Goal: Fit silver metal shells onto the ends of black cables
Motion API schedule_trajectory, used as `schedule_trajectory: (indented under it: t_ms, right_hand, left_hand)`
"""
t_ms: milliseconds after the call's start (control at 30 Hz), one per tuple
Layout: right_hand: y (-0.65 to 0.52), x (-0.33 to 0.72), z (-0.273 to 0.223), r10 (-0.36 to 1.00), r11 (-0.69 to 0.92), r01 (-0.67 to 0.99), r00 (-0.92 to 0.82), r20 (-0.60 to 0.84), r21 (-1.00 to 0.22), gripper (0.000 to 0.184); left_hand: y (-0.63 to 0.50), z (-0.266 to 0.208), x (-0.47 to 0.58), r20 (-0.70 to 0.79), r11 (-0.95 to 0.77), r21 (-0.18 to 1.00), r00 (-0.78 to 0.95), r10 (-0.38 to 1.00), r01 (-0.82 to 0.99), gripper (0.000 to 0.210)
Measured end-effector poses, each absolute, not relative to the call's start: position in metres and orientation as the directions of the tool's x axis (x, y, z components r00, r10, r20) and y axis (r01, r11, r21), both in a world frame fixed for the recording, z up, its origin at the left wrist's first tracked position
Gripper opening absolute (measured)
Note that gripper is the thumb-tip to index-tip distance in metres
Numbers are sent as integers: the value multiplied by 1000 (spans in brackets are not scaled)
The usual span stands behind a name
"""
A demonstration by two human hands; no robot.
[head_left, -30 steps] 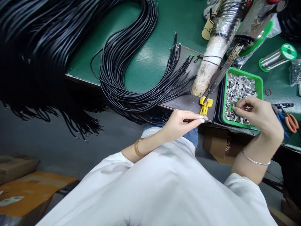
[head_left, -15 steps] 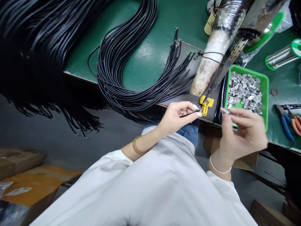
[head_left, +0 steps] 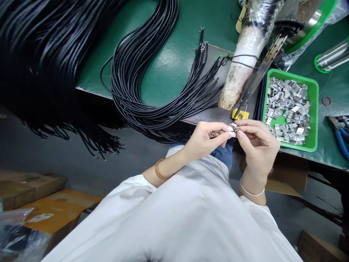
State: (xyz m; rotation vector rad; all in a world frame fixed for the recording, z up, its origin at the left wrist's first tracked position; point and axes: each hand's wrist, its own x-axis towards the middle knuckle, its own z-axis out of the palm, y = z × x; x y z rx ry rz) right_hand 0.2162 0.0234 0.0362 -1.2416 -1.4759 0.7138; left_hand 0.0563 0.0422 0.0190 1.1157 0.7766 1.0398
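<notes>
My left hand (head_left: pixel 208 140) is closed in a pinch, with pale wraps on its fingertips. In the earlier frame a black cable shows in that grip; now the fingers mostly hide it. Just to its right, my right hand (head_left: pixel 257 142) pinches a small metal USB connector (head_left: pixel 236 130), and the two hands' fingertips nearly meet. Right behind them sits a yellow piece (head_left: pixel 240 114) under the tip of a soldering iron (head_left: pixel 275 49). A bundle of black cables (head_left: pixel 128 83) curves across the bench on the left, its stripped ends near the iron.
A green tray (head_left: pixel 315 120) of loose USB connectors stands to the right, with pliers (head_left: pixel 340 136) and a red ring (head_left: pixel 326 100) beyond it. A plastic-wrapped tube (head_left: pixel 241 69) slants over the bench. More cables (head_left: pixel 49 72) hang off the left edge. Cardboard boxes (head_left: pixel 65 207) sit below.
My right hand has moved left from beside the green tray, bringing the connector up to my left fingertips. My left hand stays nearly in place. The view has shifted slightly.
</notes>
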Motion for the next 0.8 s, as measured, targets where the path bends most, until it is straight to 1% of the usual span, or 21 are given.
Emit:
schedule_trajectory:
  t_ms: [167, 433, 500, 567, 633, 700, 733, 767, 800]
  right_hand:
    - [24, 219, 36, 934, 312, 352, 56, 352, -883, 14]
    - [22, 219, 37, 923, 344, 377, 33, 384, -860, 15]
    - [21, 220, 37, 927, 336, 365, 37, 374, -868, 13]
    - [21, 222, 36, 945, 298, 304, 38, 324, -905, 9]
    - [21, 225, 34, 975, 220, 165, -3, 223, -961, 3]
    - [22, 226, 32, 989, 130, 14, -78, 128, -991, 8]
    - [22, 225, 32, 990, 108, -26, -85, 109, -994, 10]
    - [22, 224, 32, 992, 117, -28, -51, 118, -993, 10]
    - [22, 222, 33, 987, 157, 10, 22, 157, -988, 7]
  left_hand:
    - [41, 19, 57, 82, -3, 970, 313, 946, -245, 14]
    - [39, 16, 55, 86, -21, 980, 320, 944, -200, 16]
    - [40, 15, 55, 142, -89, 978, 295, 945, -188, 14]
    - [40, 13, 54, 271, -231, 957, 259, 927, -175, 11]
    - [41, 12, 54, 425, -399, 904, 228, 876, -151, 8]
    - [41, 12, 53, 516, -497, 857, 212, 830, -137, 6]
    - [40, 12, 53, 514, -495, 858, 208, 832, -140, 6]
    - [39, 12, 53, 477, -454, 878, 209, 854, -151, 8]
    - [38, 12, 53, 410, -380, 909, 212, 887, -169, 10]
